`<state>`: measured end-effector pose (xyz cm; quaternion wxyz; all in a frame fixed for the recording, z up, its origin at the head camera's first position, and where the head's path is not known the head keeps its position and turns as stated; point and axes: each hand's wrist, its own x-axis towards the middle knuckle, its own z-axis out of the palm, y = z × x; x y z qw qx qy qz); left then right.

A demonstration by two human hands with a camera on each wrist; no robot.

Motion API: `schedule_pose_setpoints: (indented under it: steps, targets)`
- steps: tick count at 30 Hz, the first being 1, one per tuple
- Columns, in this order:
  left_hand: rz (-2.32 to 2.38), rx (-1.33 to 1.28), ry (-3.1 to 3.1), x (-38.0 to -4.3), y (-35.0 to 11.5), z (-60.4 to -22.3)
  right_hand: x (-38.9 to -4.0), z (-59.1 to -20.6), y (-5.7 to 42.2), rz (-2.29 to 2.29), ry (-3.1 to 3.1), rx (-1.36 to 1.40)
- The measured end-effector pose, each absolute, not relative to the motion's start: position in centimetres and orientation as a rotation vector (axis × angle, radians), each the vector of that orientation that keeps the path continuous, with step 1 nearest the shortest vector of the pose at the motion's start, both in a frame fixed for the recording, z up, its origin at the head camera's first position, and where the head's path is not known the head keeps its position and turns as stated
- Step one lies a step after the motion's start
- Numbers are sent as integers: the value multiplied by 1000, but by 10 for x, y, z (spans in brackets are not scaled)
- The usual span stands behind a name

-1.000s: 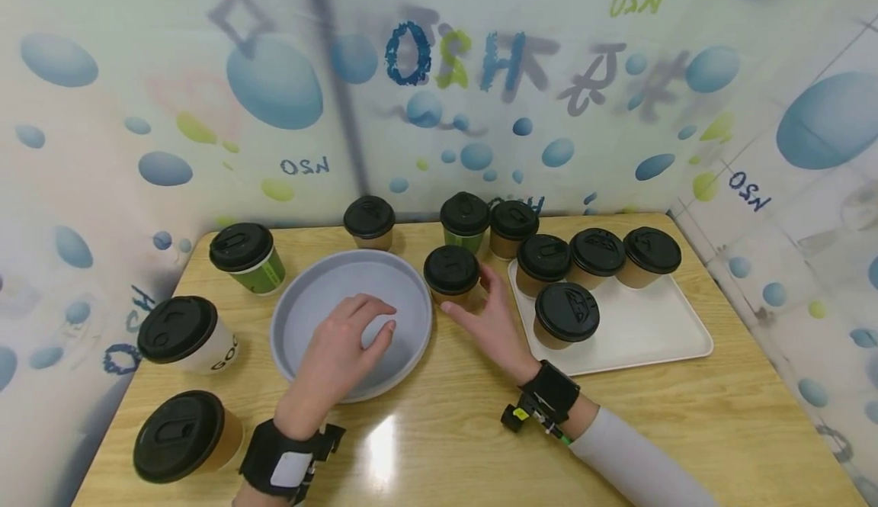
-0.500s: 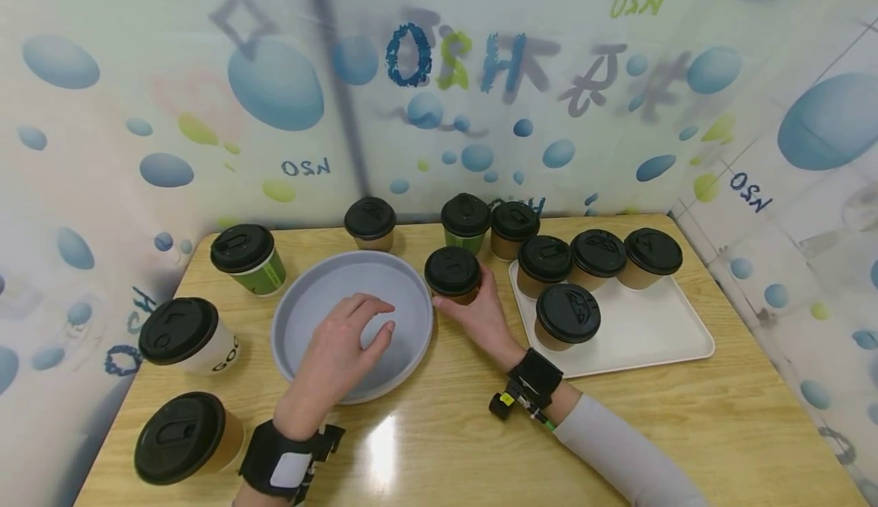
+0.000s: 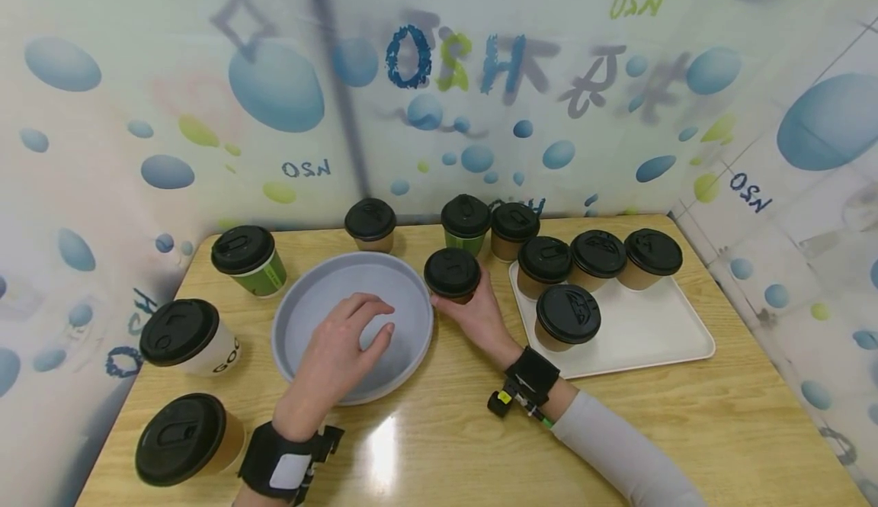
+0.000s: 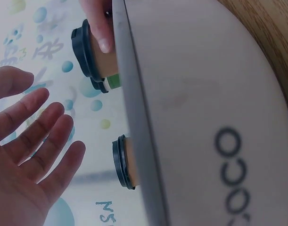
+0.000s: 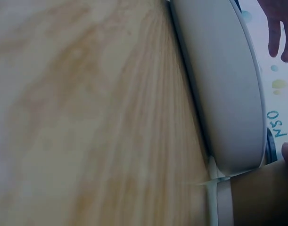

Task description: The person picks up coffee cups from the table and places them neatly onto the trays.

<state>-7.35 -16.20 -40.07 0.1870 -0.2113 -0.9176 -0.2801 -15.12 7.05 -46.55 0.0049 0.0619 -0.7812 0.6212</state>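
Note:
My right hand (image 3: 478, 316) grips a brown paper coffee cup (image 3: 446, 292) with a black lid, just right of the round grey-blue tray (image 3: 295, 316). Thumb and fingers are around the cup's side below the lid. In the right wrist view the brown cup (image 5: 261, 197) is close beside the tray's outer wall (image 5: 219, 84). My left hand (image 3: 346, 347) is held over the tray with fingers loosely bent and nothing in it. The left wrist view shows this left hand (image 4: 30, 146) with its fingers apart, near the tray's rim (image 4: 136, 108).
A white rectangular tray (image 3: 645, 332) on the right carries several lidded brown cups. Along the back stand a brown cup (image 3: 373, 239), a green cup (image 3: 465, 240) and another brown cup (image 3: 506, 246). Green (image 3: 261, 274), white (image 3: 213, 351) and brown (image 3: 229, 442) cups line the left side.
My right hand has moved slightly left and closed its fingers around the brown cup. The left hand and the other cups have stayed in place.

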Motion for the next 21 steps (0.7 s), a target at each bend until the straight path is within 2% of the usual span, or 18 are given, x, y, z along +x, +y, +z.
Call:
schedule_pose_setpoints:
  steps: [11, 21]
  targets:
    - [-789, -575, -2563, -74, -161, -402, -121, -449, 81, 1857, -2485, 184]
    - [-770, -603, -2567, -75, -157, -402, -80, -414, 103, 1841, -2457, 282]
